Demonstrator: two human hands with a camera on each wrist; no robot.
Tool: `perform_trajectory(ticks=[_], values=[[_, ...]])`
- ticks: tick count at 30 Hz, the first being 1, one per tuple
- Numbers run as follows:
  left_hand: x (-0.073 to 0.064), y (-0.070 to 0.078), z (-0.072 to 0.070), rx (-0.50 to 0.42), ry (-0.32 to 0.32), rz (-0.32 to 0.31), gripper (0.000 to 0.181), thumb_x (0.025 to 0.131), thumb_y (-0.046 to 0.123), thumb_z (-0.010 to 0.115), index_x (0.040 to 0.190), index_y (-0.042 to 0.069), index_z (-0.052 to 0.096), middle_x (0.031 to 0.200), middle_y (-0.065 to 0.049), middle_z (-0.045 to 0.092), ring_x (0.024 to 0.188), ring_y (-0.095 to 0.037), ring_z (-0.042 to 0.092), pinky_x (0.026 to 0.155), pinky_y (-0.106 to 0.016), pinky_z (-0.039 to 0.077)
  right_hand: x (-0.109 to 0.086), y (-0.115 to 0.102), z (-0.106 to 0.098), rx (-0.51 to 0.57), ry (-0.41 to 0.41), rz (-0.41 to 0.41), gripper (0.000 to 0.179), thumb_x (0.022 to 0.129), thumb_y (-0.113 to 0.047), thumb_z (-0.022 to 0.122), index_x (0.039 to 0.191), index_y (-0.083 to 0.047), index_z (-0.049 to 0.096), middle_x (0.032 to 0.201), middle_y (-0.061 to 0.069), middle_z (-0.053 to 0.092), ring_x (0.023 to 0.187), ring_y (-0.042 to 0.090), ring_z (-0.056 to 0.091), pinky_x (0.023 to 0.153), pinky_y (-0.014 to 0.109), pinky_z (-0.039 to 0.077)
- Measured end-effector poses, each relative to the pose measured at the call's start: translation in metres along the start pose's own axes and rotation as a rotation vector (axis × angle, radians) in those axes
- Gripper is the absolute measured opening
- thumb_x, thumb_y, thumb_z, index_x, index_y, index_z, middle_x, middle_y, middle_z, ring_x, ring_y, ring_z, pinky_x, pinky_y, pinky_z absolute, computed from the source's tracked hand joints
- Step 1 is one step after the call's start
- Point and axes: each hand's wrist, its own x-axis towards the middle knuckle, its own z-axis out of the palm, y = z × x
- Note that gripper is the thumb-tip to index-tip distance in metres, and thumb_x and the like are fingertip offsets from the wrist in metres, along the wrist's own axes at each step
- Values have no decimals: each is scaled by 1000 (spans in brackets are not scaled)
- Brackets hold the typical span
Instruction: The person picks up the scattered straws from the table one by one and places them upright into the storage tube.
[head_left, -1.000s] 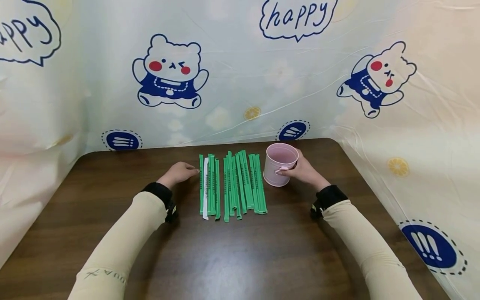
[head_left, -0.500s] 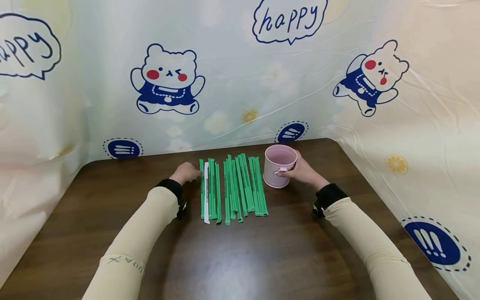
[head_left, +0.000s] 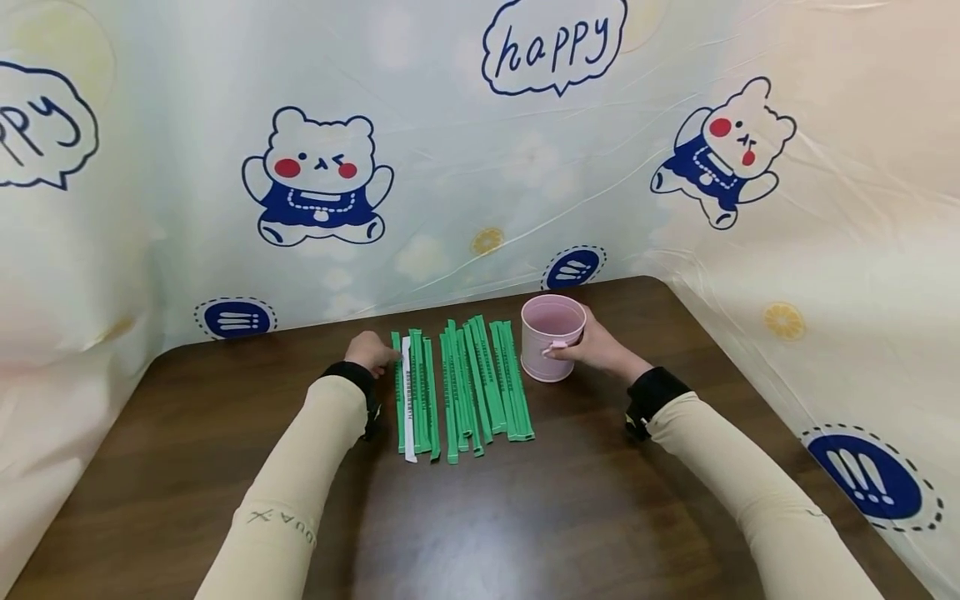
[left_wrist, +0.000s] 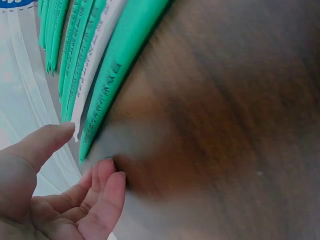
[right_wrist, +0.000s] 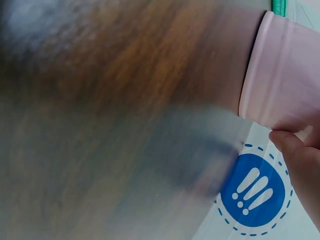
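My left hand (head_left: 370, 351) is at the far end of a row of slim, printed packets. In the left wrist view its thumb and fingers are parted around the tip of the outermost green packet (left_wrist: 112, 75), apparently without gripping it. Beside that lies a white packet (head_left: 408, 400), its tip close to the thumb. More green packets (head_left: 468, 387) lie side by side to the right, with a gap splitting the row. My right hand (head_left: 596, 343) grips an upright pink bucket (head_left: 546, 354) by its right side, thumb near a small lug; fingers behind the bucket are hidden.
Everything stands on a dark brown wooden table (head_left: 480, 517) with rounded back corners. A pale printed curtain (head_left: 442, 150) with bears and lettering hangs behind the table and along both sides.
My left hand has moved right, up to the far end of the leftmost green packet. The right hand keeps its hold on the bucket. The head view has shifted slightly.
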Motion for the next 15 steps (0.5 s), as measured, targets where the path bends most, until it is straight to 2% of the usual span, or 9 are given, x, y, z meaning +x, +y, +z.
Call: perform_trajectory(ticks=[3, 8, 11, 13, 15], values=[[-2, 6, 1, 13, 0, 0, 26, 98, 16, 66, 82, -4, 65, 59, -4, 53, 50, -12, 51, 51, -23, 45, -3, 0, -1, -17, 17, 37, 96, 82, -5, 83, 155, -5, 21, 152, 23, 43, 139, 39, 44, 124, 61, 33], [-3, 11, 5, 34, 16, -27, 23, 96, 13, 66, 89, -8, 69, 57, -2, 52, 49, -11, 50, 54, -23, 44, -6, 0, -2, -24, 11, 50, 97, 83, -5, 83, 156, -4, 19, 154, 24, 41, 140, 41, 42, 124, 62, 33], [-3, 12, 5, 43, 34, -42, 23, 95, 12, 68, 96, -11, 70, 65, -6, 56, 58, -16, 54, 60, -27, 47, -6, 0, -1, -20, 4, 37, 96, 83, -5, 83, 156, -5, 20, 154, 24, 41, 139, 41, 42, 124, 62, 33], [-1, 12, 5, 41, 47, -58, 26, 95, 12, 69, 102, -12, 71, 75, -11, 61, 70, -22, 58, 67, -31, 51, -6, 0, -1, -20, 5, 30, 96, 83, -6, 83, 156, -5, 21, 154, 24, 42, 139, 40, 42, 123, 62, 34], [6, 10, 5, 27, 50, -88, 27, 93, 13, 71, 106, -11, 71, 84, -15, 65, 79, -27, 61, 73, -36, 55, -5, -1, -2, -26, 10, 27, 95, 83, -6, 83, 155, -6, 22, 153, 23, 43, 139, 40, 43, 123, 62, 34]])
